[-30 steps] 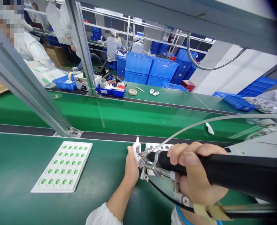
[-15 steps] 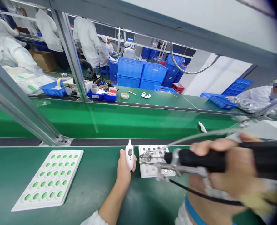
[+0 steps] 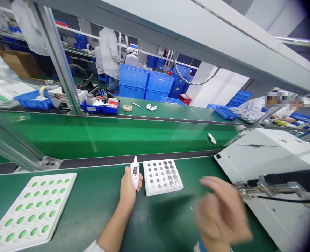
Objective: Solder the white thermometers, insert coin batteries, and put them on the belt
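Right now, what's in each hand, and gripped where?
Left hand holds a small white handheld device upright, gripped around its lower body. Right hand, blurred, holds nothing; the black-handled tool hangs apart from it.

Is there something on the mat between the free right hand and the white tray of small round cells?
Nothing visible. The right hand is blurred and empty; only bare green mat lies between it and the cell tray. The left hand holds a white device beside the tray.
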The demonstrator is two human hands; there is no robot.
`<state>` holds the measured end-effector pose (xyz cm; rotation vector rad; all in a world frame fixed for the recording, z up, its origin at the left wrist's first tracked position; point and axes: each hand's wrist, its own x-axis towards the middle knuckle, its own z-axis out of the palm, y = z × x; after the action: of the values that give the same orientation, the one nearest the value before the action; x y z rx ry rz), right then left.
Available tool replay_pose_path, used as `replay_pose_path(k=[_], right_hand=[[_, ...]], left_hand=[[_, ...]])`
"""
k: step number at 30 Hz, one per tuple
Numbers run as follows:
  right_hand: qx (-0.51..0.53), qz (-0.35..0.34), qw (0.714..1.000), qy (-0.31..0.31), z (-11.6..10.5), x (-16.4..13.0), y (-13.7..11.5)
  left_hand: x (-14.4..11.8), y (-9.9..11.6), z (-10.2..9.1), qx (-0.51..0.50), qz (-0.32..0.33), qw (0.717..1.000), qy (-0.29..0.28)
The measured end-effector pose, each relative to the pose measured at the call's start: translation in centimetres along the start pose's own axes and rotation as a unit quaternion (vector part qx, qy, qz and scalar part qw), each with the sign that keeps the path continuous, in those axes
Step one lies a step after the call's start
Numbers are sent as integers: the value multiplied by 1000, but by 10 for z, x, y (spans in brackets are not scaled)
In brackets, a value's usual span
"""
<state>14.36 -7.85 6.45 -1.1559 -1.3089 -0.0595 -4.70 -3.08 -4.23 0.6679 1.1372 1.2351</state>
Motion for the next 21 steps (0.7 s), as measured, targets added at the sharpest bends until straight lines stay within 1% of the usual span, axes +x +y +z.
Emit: replay_pose_path(k=[1,3,4,6,8,11,16,21], right_hand=[[-112,-2,986,-124,8,-8,6],[-200,27,955,-218,22,-19,22],[-233,44,939,-250,28,-22,30],[-273,76,917,-280,37,-25,45],[-304,96,898,-305,41,-26,56],[-327,105,879,-331,43,-30,58],[-344,111,867,-343,46,-35,53],[-337,122,871,-335,48,-35,55]], left_hand=[[-1,1,0,3,4,1000,-4],[-4,1,1,3,14,1000,-19],[-5,2,1,0,19,999,-30],[-7,2,3,-8,27,998,-57],[-9,2,5,-13,37,996,-80],[-12,5,8,-15,41,994,-97],[-15,7,10,-7,42,994,-97],[-13,3,9,-1,43,995,-93]])
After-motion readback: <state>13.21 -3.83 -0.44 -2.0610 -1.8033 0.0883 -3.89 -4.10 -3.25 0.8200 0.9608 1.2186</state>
